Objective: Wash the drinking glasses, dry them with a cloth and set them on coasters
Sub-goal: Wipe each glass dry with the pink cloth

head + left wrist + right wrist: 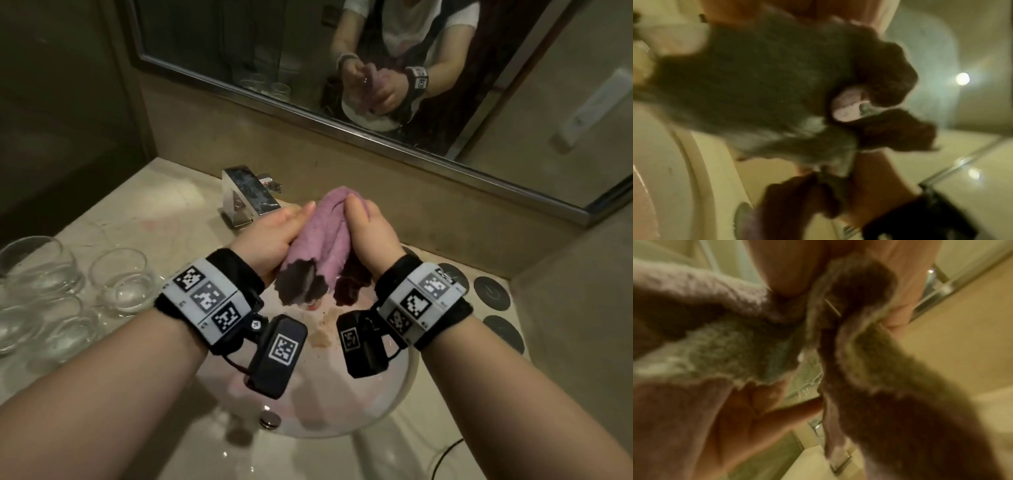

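The left hand [274,236] and the right hand [371,236] both curl around a bunched purple cloth [322,246], holding it above the basin [387,394]. The left thumb lies along the cloth's left side; the right thumb presses its top. In the right wrist view a bit of clear glass [807,382] shows between the folds, so the cloth seems wrapped round a glass, though most of it is hidden. The cloth's dark lower edges hang over the basin. Behind the basin stands the tap [245,195]. Left of the basin, clear glasses [120,281] stand together on the counter [154,212]. Right of the basin, dark round coasters [491,293] lie in a row. Above the basin, the mirror [308,51] shows the hands and cloth.
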Tool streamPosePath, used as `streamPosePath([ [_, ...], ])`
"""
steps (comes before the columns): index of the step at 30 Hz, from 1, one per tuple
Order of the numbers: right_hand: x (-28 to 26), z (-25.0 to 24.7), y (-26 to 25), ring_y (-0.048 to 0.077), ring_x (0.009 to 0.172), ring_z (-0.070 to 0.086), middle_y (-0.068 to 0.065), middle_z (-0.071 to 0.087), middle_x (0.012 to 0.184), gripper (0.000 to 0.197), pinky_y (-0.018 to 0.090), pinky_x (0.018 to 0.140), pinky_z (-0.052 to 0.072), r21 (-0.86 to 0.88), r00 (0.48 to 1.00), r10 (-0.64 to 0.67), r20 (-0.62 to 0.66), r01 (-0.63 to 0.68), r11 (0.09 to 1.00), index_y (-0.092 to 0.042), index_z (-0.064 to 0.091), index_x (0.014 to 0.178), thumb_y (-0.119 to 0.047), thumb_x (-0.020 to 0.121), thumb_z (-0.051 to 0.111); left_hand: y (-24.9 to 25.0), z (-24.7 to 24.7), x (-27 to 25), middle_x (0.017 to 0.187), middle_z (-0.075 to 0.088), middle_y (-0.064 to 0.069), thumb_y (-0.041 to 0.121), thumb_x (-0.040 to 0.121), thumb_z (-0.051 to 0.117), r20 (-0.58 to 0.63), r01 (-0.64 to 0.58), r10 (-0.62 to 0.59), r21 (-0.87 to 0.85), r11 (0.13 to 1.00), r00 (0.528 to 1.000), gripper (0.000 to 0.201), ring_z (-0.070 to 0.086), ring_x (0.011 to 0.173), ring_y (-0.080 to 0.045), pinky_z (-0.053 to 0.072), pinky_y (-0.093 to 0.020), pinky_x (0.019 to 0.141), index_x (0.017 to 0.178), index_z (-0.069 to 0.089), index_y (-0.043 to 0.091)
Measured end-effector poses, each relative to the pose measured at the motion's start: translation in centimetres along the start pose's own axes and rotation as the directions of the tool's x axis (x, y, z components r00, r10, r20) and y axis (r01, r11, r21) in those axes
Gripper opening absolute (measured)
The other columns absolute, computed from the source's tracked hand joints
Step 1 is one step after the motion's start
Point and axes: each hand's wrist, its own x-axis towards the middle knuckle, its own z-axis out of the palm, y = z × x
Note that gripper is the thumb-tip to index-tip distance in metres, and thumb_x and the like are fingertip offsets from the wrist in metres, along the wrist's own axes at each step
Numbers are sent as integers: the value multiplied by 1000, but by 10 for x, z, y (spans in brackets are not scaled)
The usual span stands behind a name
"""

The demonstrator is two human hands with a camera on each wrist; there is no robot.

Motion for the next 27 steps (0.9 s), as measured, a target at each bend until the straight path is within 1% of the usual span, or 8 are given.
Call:
streamPosePath([
  [5, 5, -2, 9, 15, 92, 56, -6, 57, 94, 29, 29, 81, 42, 59, 997, 1, -75, 3, 998, -20, 46, 104, -44, 96, 31, 8, -3, 7, 75, 60, -2, 36, 85, 51, 54, 28, -31, 61, 998, 998, 27, 57, 68, -14, 50, -25, 65, 87, 57, 9],
  [9, -2, -12, 8, 8, 84, 51, -8, 50, 93, 21, 21, 74, 41, -231, 879, -469, -83, 441, 868, -21, 48, 103, -36, 87, 43, 20, -11, 12, 75, 64, 0, 46, 90, 41, 130, 216, -194, -185, 959, 972, 38, 62, 76, -16, 48, -37, 83, 101, 58, 13],
  [12, -1, -11, 13, 17, 91, 51, -3, 48, 98, 43, 26, 80, 43, -285, 822, -567, -56, 531, 798, -14, 53, 113, -43, 82, 46, 20, -5, 13, 76, 61, -3, 39, 97, 34, 99, 178, -157, -256, 950, 983, 38, 61, 74, -16, 49, -34, 81, 96, 60, 12],
  [17, 6, -7, 7, 12, 87, 55, -7, 55, 94, 34, 21, 72, 43, -133, 932, -299, -207, 275, 952, -24, 45, 103, -51, 86, 34, 13, 10, 10, 82, 67, -6, 27, 96, 40, 60, -33, 47, -228, 973, 997, 25, 65, 79, -16, 55, -29, 78, 96, 57, 9],
  [20, 13, -7, 3, 16, 89, 59, 4, 59, 104, 44, 28, 76, 48, 110, 996, 26, -83, -17, 994, -13, 53, 117, -45, 95, 32, 14, 6, 6, 68, 63, 9, 28, 94, 46, 78, -194, 185, 131, 972, 980, 19, 59, 65, -1, 48, -19, 64, 84, 55, 15],
  [22, 12, -6, 2, 20, 86, 60, 11, 62, 104, 40, 31, 79, 52, 346, 984, 178, 32, -178, 921, -9, 54, 122, -36, 98, 37, 14, 2, 5, 67, 59, 11, 21, 95, 45, 141, -232, 197, 317, 920, 970, 19, 54, 61, 2, 45, -14, 62, 80, 54, 16],
  [25, 9, -10, 2, 14, 81, 59, -2, 59, 88, 28, 23, 69, 50, 250, 988, 153, -37, -139, 958, -18, 51, 110, -38, 98, 35, 13, -5, 7, 66, 63, 11, 15, 87, 48, 187, -174, 124, 276, 945, 975, 10, 57, 61, -1, 47, -16, 62, 82, 56, 12],
  [27, 6, -14, 1, 7, 77, 56, -9, 55, 86, 22, 18, 62, 46, 73, 991, -12, -137, 22, 997, -24, 44, 106, -42, 97, 34, 14, -8, 8, 80, 66, 3, 25, 85, 49, 172, -82, 56, 150, 985, 984, 20, 60, 71, -10, 48, -25, 68, 95, 61, 12],
])
